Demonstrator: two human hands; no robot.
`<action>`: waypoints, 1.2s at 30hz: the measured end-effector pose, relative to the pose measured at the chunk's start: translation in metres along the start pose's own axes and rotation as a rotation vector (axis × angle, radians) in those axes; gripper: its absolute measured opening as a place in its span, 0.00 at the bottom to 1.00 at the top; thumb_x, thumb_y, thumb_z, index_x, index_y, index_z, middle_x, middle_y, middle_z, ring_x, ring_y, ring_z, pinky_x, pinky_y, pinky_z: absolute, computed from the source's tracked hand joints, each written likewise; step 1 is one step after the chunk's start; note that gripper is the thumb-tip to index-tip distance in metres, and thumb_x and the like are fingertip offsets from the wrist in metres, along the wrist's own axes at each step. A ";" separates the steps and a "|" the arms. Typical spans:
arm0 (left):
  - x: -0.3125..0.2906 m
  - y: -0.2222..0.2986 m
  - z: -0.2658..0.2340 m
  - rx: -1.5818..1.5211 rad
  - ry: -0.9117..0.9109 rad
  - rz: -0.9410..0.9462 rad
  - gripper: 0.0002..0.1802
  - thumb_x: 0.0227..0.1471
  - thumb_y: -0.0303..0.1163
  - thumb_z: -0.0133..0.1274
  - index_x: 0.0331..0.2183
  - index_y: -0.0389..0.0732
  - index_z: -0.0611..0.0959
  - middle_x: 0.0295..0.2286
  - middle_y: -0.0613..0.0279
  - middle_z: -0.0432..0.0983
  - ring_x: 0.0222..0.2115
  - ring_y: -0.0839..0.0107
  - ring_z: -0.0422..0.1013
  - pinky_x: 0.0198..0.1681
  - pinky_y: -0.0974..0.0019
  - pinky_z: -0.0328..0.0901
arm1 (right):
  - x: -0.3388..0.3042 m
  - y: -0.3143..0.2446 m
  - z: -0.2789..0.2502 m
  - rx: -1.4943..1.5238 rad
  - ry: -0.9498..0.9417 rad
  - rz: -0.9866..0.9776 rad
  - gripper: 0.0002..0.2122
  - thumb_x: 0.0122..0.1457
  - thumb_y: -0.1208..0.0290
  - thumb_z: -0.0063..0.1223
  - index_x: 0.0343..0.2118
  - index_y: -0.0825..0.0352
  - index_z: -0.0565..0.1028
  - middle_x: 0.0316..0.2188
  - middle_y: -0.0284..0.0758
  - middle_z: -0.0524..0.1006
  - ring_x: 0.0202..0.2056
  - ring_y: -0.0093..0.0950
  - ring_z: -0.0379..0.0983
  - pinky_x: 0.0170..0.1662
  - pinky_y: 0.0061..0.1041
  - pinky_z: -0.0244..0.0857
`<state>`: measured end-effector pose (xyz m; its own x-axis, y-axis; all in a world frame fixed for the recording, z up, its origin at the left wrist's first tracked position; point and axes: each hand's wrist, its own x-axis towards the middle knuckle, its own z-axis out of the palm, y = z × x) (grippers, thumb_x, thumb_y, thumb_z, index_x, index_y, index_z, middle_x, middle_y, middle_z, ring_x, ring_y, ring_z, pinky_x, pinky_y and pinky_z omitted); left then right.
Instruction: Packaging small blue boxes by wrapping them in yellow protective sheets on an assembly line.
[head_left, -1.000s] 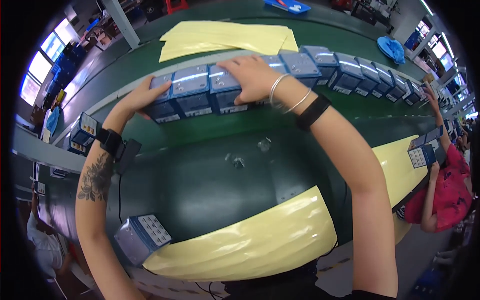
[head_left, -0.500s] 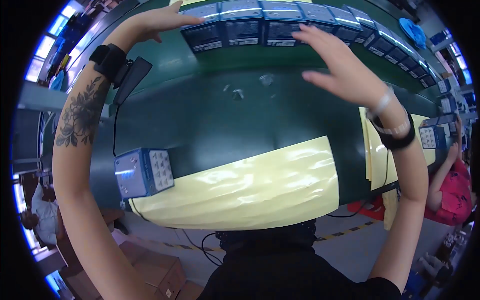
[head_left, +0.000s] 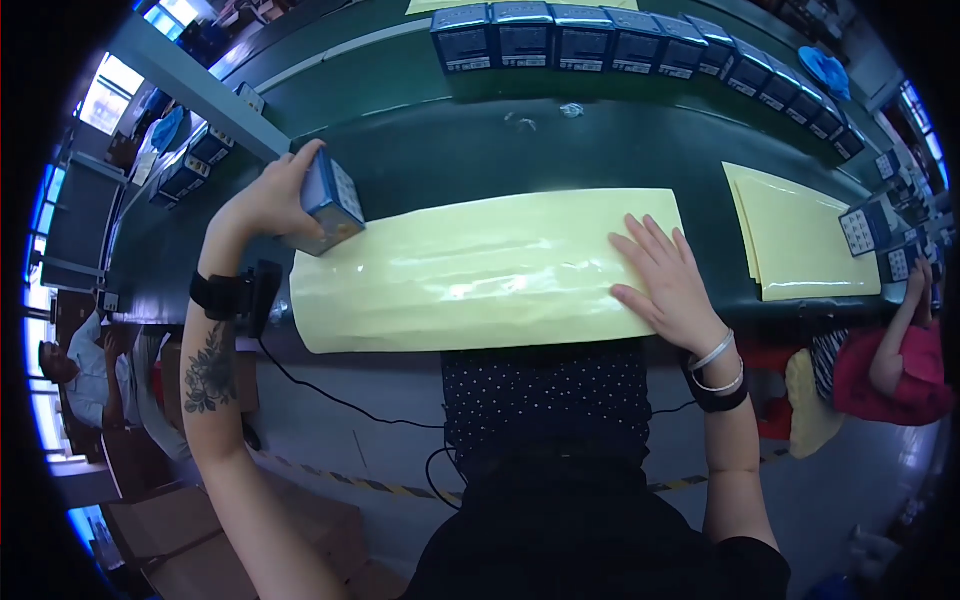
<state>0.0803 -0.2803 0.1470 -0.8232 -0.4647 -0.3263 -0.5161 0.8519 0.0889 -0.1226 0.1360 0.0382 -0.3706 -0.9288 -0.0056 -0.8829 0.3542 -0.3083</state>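
Note:
A small blue box [head_left: 338, 196] with a pale printed side stands at the left end of a glossy yellow sheet [head_left: 480, 270]. My left hand [head_left: 275, 197] grips this box from its left, thumb on the near side and fingers over the top. On the right part of the sheet my right hand [head_left: 660, 278] lies flat with its fingers apart, holding nothing. The sheet spreads across the dark green table [head_left: 430, 160] along its near edge. I wear black bands on both wrists.
A row of blue boxes [head_left: 583, 40] curves along the far side. More yellow sheets [head_left: 810, 240] lie at the right, near another blue box [head_left: 866, 228] and a co-worker in red [head_left: 890, 375]. A grey post [head_left: 200, 85] rises at the far left. Cardboard boxes [head_left: 250, 535] sit below.
Both hands have come back from the far row of boxes. My left hand has taken hold of the single box at the left; my right hand has come down onto the yellow sheet.

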 end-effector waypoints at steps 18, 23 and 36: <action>-0.011 0.192 0.122 -0.358 0.365 0.517 0.28 0.51 0.28 0.54 0.55 0.44 0.71 0.60 0.47 0.56 0.62 0.50 0.51 0.65 0.41 0.39 | 0.015 0.010 -0.019 0.125 0.297 0.191 0.26 0.59 0.69 0.52 0.61 0.64 0.61 0.65 0.41 0.56 0.66 0.42 0.48 0.67 0.47 0.36; 0.034 0.273 0.142 -0.452 0.480 0.458 0.22 0.53 0.25 0.52 0.52 0.40 0.74 0.58 0.51 0.60 0.61 0.53 0.55 0.63 0.44 0.46 | 0.045 0.015 0.016 0.116 0.286 0.129 0.26 0.57 0.68 0.55 0.58 0.68 0.64 0.59 0.43 0.65 0.62 0.39 0.58 0.64 0.44 0.45; 0.053 0.283 0.163 -0.657 0.626 0.434 0.10 0.48 0.23 0.58 0.36 0.36 0.83 0.40 0.57 0.80 0.46 0.58 0.74 0.53 0.57 0.65 | 0.043 0.031 0.015 0.285 0.443 0.178 0.24 0.47 0.66 0.66 0.48 0.67 0.75 0.45 0.38 0.78 0.50 0.34 0.71 0.54 0.35 0.58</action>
<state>-0.0709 -0.0247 0.0018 -0.8500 -0.3496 0.3940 -0.0146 0.7633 0.6459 -0.1618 0.1057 0.0139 -0.6470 -0.7006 0.3007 -0.7056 0.4007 -0.5845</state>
